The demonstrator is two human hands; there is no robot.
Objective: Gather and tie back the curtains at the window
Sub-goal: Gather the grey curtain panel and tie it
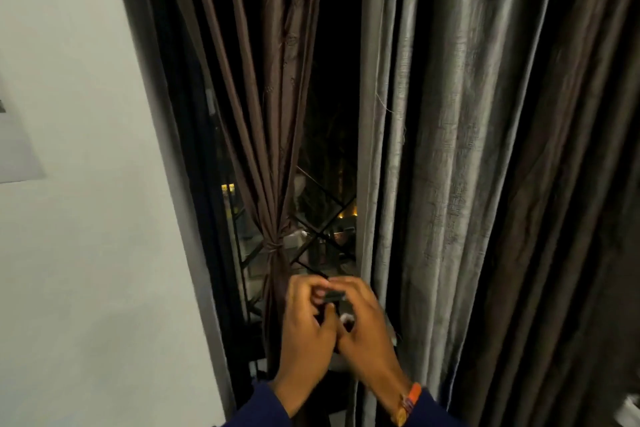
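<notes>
A brown curtain (263,121) hangs left of the window gap, gathered and bound by a thin tie (274,246) near its lower part. A wide grey curtain (457,149) hangs loose on the right in long folds. Below the gap, my left hand (304,329) and my right hand (363,326) meet, fingers curled, both pinching a small dark band or strap (334,295) between them. What the dark piece is exactly cannot be made out. Both hands sit just left of the grey curtain's inner edge.
A white wall (86,218) fills the left side, ending at a dark window frame (180,184). Through the gap a diamond-pattern window grille (322,236) and night lights outside show. A pale object hangs on the wall at far left (14,149).
</notes>
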